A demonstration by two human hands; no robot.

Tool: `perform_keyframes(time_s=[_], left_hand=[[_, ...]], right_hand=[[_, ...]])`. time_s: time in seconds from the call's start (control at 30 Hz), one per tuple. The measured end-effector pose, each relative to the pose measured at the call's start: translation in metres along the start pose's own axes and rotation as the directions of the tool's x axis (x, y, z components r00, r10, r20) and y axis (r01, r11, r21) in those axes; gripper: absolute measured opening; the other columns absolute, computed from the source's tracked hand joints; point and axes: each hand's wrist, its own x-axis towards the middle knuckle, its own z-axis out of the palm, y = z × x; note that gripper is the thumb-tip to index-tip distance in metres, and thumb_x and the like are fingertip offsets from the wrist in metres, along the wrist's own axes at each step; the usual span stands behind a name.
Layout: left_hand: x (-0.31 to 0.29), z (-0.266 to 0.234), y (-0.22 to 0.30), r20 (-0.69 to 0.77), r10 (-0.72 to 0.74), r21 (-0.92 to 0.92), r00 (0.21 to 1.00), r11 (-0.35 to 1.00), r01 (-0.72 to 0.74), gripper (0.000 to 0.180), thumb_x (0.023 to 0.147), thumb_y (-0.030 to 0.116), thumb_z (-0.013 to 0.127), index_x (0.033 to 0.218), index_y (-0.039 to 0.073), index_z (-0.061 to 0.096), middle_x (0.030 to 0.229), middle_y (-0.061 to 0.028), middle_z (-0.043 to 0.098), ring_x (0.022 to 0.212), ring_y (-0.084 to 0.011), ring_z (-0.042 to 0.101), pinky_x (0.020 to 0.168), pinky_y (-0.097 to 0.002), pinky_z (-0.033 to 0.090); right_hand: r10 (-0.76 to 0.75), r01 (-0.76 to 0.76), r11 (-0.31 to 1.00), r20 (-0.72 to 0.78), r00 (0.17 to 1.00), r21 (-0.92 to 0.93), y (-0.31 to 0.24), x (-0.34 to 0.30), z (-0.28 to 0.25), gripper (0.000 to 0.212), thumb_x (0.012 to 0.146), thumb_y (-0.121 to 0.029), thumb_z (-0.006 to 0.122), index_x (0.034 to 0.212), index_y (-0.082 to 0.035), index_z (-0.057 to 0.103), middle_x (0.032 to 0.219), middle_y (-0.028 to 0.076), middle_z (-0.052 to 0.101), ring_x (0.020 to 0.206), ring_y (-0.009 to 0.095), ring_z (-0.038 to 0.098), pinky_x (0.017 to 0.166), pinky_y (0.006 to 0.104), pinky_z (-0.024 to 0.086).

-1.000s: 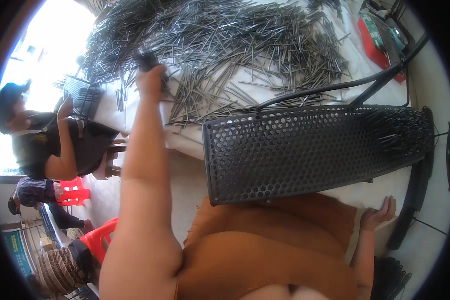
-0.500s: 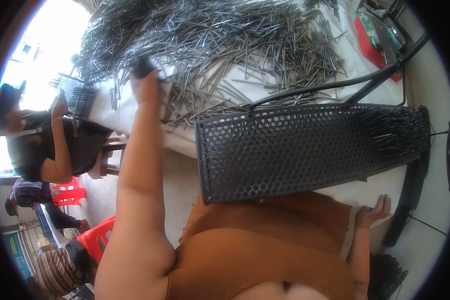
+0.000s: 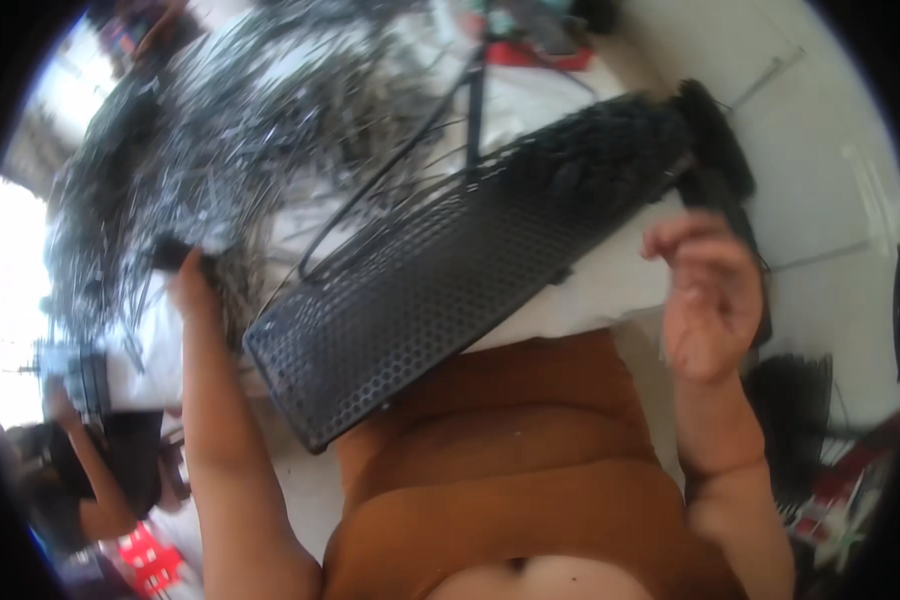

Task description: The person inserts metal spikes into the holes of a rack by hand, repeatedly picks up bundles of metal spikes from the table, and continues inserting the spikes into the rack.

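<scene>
My left hand point(image 3: 196, 284) reaches out over the left side of the table, closed on a small black object point(image 3: 174, 252) whose kind is too blurred to make out. It is at the edge of a wide heap of thin dark grey strips point(image 3: 230, 130). My right hand point(image 3: 712, 300) is raised to the right of a long black perforated tray point(image 3: 400, 310), fingers loosely bent and apart, with nothing visible in it. The tray slants across in front of me. Short dark pieces point(image 3: 600, 150) lie bunched at its far right end.
A bent black rod frame point(image 3: 390, 195) rises from the tray's far side. Red and green items point(image 3: 535, 52) stand at the table's back right. A seated person point(image 3: 100, 480) works at the left near a red chair point(image 3: 150, 558). Dark bundled pieces point(image 3: 785, 415) are at the lower right.
The view has swung, so table and tray now appear tilted and shifted left. My right hand has risen from low beside my lap. My left hand still grips the black object.
</scene>
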Motion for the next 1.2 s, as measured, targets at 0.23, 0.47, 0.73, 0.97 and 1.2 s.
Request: perform_keyframes(time_s=[0.23, 0.47, 0.73, 0.97, 1.2], left_hand=[[0.003, -0.004, -0.006, 0.028, -0.061, -0.137, 0.998, 0.988, 0.064, 0.039, 0.075, 0.017, 0.075, 0.109, 0.003, 0.062, 0.096, -0.0070, 0.063, 0.081, -0.0192, 0.061, 0.070, -0.0336, 0.049], [0.034, -0.013, -0.036, 0.032, 0.011, -0.338, 0.999, 0.941, 0.000, 0.035, 0.078, 0.010, 0.072, 0.109, -0.002, 0.062, 0.097, -0.0067, 0.064, 0.081, -0.0190, 0.060, 0.075, -0.0321, 0.049], [0.024, -0.010, -0.026, -0.061, -0.051, -0.162, 0.997, 0.986, 0.041, 0.036, 0.077, 0.019, 0.073, 0.099, -0.009, 0.065, 0.091, -0.0123, 0.066, 0.074, -0.0218, 0.062, 0.065, -0.0342, 0.052], [0.049, -0.022, -0.052, 0.015, -0.087, -0.211, 0.996, 0.974, 0.088, 0.044, 0.082, 0.026, 0.069, 0.110, -0.008, 0.062, 0.104, -0.0135, 0.065, 0.087, -0.0234, 0.062, 0.078, -0.0348, 0.051], [0.042, -0.022, -0.047, 0.132, -0.066, -0.333, 0.989, 0.937, 0.107, 0.041, 0.084, 0.023, 0.063, 0.113, -0.007, 0.061, 0.106, -0.0129, 0.063, 0.090, -0.0225, 0.061, 0.081, -0.0336, 0.050]], right_hand=[[-0.104, 0.132, 0.895, -0.088, 0.991, 0.426, -0.047, 0.066, 0.000, 0.071, 0.087, -0.053, 0.061, 0.135, -0.003, 0.045, 0.135, 0.020, 0.046, 0.127, 0.040, 0.042, 0.109, 0.0539, 0.032], [-0.105, 0.176, 0.901, -0.194, 0.975, 0.397, -0.057, 0.057, -0.009, 0.072, 0.087, -0.053, 0.061, 0.135, -0.003, 0.044, 0.135, 0.020, 0.045, 0.128, 0.040, 0.041, 0.110, 0.0540, 0.031], [-0.103, 0.218, 0.907, -0.311, 0.945, 0.360, -0.066, 0.043, -0.025, 0.073, 0.087, -0.054, 0.060, 0.135, -0.003, 0.044, 0.135, 0.020, 0.045, 0.128, 0.040, 0.041, 0.110, 0.0540, 0.029], [-0.092, 0.238, 0.878, -0.342, 0.935, 0.415, -0.067, 0.048, -0.025, 0.073, 0.086, -0.055, 0.060, 0.136, -0.003, 0.044, 0.136, 0.020, 0.045, 0.129, 0.040, 0.040, 0.111, 0.0540, 0.028], [-0.082, 0.268, 0.847, -0.384, 0.920, 0.460, -0.065, 0.051, -0.022, 0.074, 0.086, -0.056, 0.060, 0.136, -0.003, 0.044, 0.136, 0.020, 0.045, 0.130, 0.040, 0.039, 0.112, 0.0541, 0.026]])
